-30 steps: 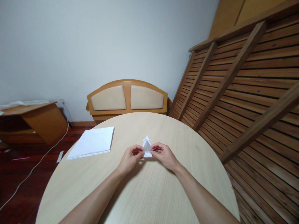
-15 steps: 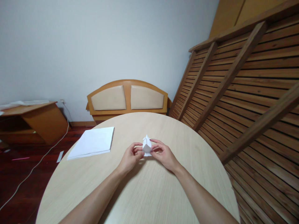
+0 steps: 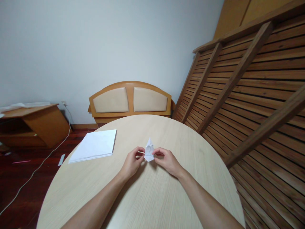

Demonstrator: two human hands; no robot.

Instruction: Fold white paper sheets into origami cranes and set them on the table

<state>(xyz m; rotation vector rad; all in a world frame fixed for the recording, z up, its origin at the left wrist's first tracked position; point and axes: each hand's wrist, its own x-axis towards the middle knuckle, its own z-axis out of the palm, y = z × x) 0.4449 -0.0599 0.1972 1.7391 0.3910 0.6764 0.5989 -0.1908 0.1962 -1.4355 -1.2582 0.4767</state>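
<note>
A small folded white paper piece (image 3: 149, 149), pointed at the top, stands just above the round light wooden table (image 3: 143, 197). My left hand (image 3: 132, 163) pinches its left lower edge with fingers curled. My right hand (image 3: 166, 160) pinches its right lower edge, fingertips pressed together. Both hands meet at the paper near the middle of the table.
A stack of white paper sheets (image 3: 94, 145) lies on the table at the left. Beyond the table stands a padded wooden headboard (image 3: 130, 101). A slatted wooden frame (image 3: 247, 86) leans at the right. A low wooden cabinet (image 3: 35, 124) and a white cable (image 3: 38, 167) are on the floor at the left.
The folded paper has narrowed from a wider triangular shape to a slimmer pointed one. Both hands stay pinched on it and have shifted only slightly.
</note>
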